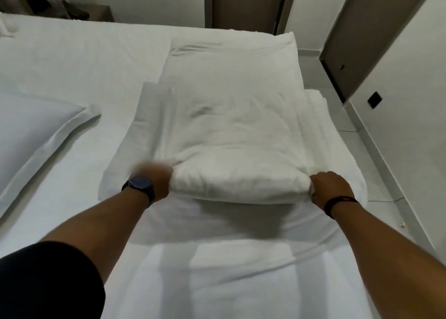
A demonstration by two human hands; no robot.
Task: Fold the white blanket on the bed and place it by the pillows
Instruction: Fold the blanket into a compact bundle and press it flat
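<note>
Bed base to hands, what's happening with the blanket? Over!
Left hand and right hand gripping folded blanket's near corners. Blanket at bed's right edge; pillow off left. Nothing blocking.

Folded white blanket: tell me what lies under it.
The folded white blanket rests on more white bedding on the bed, gripped by the left hand and right hand. Anything beneath is covered.
</note>
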